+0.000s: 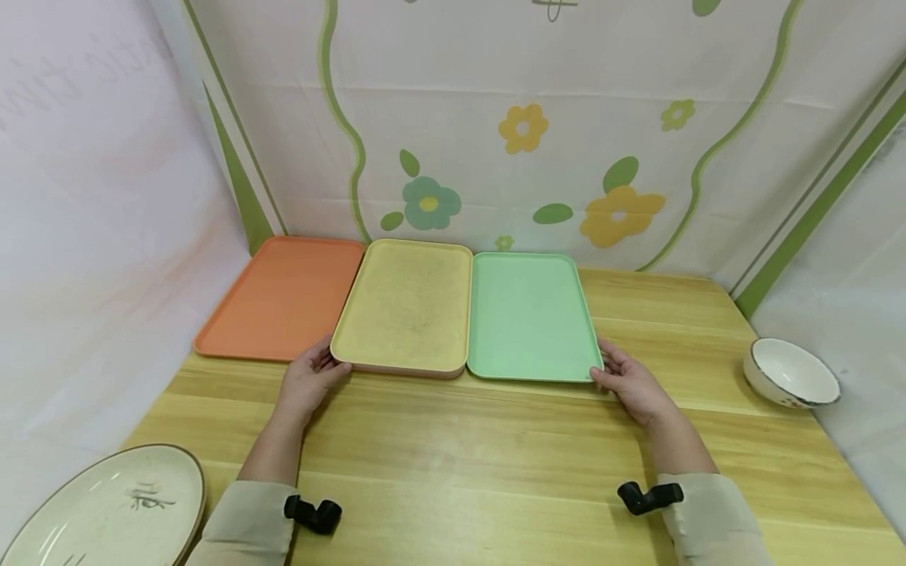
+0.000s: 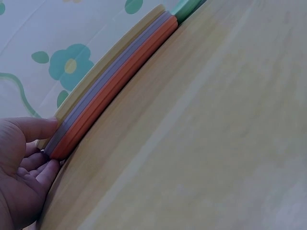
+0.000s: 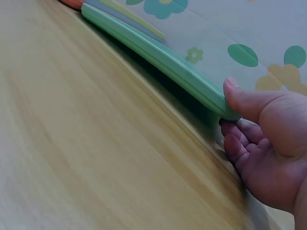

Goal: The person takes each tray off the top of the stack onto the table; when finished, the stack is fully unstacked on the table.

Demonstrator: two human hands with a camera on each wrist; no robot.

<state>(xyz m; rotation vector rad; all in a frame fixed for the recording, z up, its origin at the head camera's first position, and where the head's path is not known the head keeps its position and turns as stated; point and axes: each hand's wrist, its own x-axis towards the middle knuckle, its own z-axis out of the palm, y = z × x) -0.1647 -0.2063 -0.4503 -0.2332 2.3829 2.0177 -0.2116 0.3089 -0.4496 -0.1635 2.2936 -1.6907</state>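
Note:
My left hand (image 1: 306, 383) grips the near left corner of a stack of trays. Its thumb lies on the rim of the top yellow tray (image 1: 403, 303), and its fingers curl at the corner below. Under the yellow tray come a lavender tray (image 2: 85, 101) and an orange-red tray (image 2: 115, 91). On the other side, my right hand (image 1: 635, 387) pinches the near right corner of a mint green tray (image 1: 534, 314), thumb on top and fingers beneath. That corner is raised, with a dark gap under it in the right wrist view. The green tray's left edge lies against the stack.
Left of the stack lies a separate orange tray (image 1: 283, 295). A white bowl (image 1: 793, 373) with a dark rim stands at the table's right edge. An oval plate (image 1: 113, 503) sits at the near left. Patterned cloth (image 1: 460, 118) hangs behind the wooden table (image 1: 453, 464).

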